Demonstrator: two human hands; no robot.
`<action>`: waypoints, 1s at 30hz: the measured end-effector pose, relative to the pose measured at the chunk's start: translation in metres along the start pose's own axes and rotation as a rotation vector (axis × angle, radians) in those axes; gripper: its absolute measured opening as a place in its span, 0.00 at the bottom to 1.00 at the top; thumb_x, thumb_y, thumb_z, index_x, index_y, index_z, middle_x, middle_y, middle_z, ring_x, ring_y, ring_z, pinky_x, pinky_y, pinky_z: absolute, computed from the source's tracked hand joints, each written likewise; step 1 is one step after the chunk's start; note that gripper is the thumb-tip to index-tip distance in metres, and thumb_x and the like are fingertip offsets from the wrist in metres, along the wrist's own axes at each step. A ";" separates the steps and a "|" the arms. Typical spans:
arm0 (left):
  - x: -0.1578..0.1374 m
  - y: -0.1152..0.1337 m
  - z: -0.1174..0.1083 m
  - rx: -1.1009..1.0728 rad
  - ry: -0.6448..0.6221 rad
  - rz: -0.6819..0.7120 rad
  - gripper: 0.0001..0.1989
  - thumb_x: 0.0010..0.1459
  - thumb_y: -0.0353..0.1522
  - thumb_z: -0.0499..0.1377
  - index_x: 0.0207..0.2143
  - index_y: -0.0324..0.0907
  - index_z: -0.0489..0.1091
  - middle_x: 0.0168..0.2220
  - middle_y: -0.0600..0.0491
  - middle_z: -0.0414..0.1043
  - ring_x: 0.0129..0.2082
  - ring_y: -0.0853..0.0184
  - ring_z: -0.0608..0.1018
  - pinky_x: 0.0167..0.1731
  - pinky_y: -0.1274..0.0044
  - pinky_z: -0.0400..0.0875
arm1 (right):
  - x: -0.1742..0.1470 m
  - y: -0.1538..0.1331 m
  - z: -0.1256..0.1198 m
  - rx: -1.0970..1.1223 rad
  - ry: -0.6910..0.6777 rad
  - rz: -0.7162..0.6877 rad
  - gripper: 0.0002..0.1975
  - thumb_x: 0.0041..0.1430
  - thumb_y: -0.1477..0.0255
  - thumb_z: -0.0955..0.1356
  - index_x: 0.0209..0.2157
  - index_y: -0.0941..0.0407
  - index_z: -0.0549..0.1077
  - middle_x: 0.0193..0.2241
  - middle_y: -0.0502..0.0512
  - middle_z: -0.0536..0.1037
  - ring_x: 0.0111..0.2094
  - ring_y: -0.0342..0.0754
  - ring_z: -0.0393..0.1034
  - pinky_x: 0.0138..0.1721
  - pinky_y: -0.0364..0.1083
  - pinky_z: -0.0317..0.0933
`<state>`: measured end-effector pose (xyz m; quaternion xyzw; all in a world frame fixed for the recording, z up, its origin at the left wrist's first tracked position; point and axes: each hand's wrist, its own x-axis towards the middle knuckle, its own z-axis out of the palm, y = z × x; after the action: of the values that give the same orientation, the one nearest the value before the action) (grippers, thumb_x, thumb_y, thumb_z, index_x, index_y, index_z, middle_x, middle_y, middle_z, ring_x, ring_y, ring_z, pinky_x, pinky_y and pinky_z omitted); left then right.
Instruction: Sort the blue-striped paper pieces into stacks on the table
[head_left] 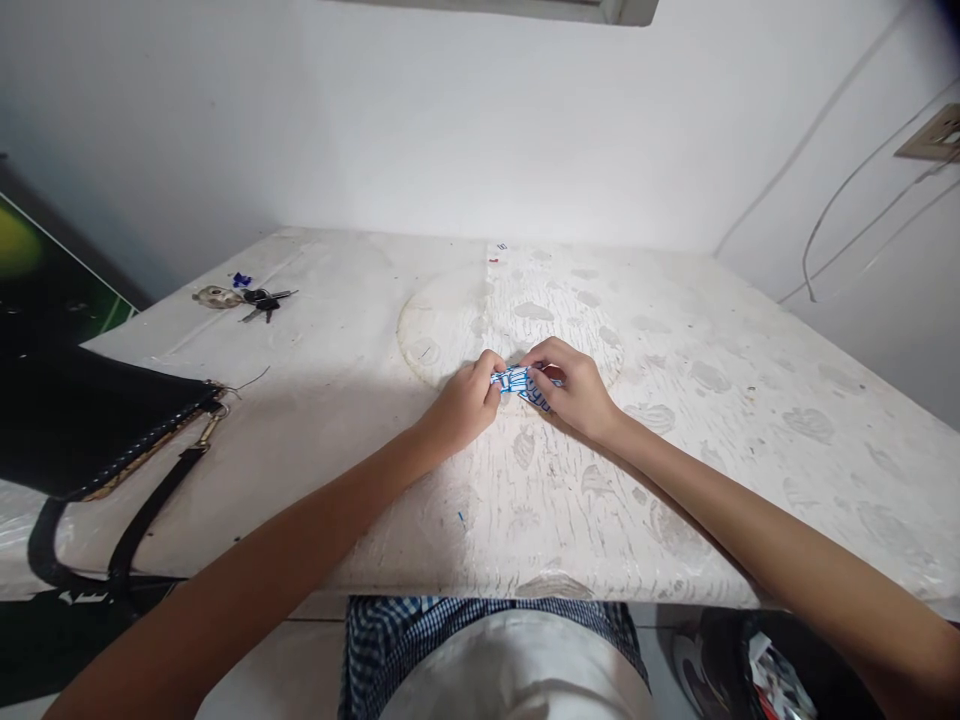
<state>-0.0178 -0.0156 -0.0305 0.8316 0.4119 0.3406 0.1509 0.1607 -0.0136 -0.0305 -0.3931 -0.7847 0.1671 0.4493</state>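
1. Left hand (469,394) and right hand (576,387): each grip pinches an end of the small blue-and-white piece (512,379), held between them near the tabletop (352,320).
2. It looks flimsy — light, even fingertip pressure should keep it from creasing.
3. Just below the right grip, a blue-lettered piece (535,401); joined or separate, I can't tell.
4. Well left of both grips — keys (262,301) and a black bag (105,420).

Dressed in a plain whitish top (517,665), rounded at the front and shaded with soft grey folds. Clothed below in blue-and-white checked bottoms (375,635), patterned in larger squares at the left and finer ones beside the top. Bare at left hand (466,396), right hand (576,390) and forearms (360,502).
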 end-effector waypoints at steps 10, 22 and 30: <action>0.000 0.002 -0.002 -0.032 -0.018 0.013 0.04 0.57 0.26 0.47 0.35 0.43 0.56 0.23 0.59 0.59 0.22 0.72 0.64 0.23 0.80 0.58 | -0.001 -0.004 0.002 0.032 -0.027 -0.009 0.08 0.55 0.79 0.61 0.32 0.55 0.70 0.31 0.53 0.71 0.32 0.45 0.67 0.30 0.45 0.62; 0.002 0.004 -0.002 -0.030 -0.025 -0.039 0.11 0.52 0.23 0.49 0.38 0.42 0.57 0.27 0.57 0.65 0.26 0.71 0.68 0.27 0.78 0.61 | 0.000 0.000 -0.008 -0.049 -0.010 -0.041 0.14 0.52 0.83 0.59 0.37 0.56 0.71 0.34 0.53 0.73 0.36 0.46 0.67 0.35 0.46 0.62; 0.001 0.005 -0.002 -0.045 -0.032 -0.042 0.12 0.51 0.22 0.49 0.39 0.42 0.57 0.28 0.56 0.65 0.27 0.70 0.68 0.28 0.78 0.62 | 0.001 -0.002 -0.009 -0.026 -0.140 -0.178 0.24 0.48 0.87 0.57 0.39 0.52 0.75 0.37 0.54 0.72 0.40 0.47 0.67 0.40 0.49 0.61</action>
<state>-0.0163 -0.0182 -0.0260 0.8246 0.4190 0.3332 0.1829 0.1673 -0.0148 -0.0235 -0.3151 -0.8481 0.1433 0.4012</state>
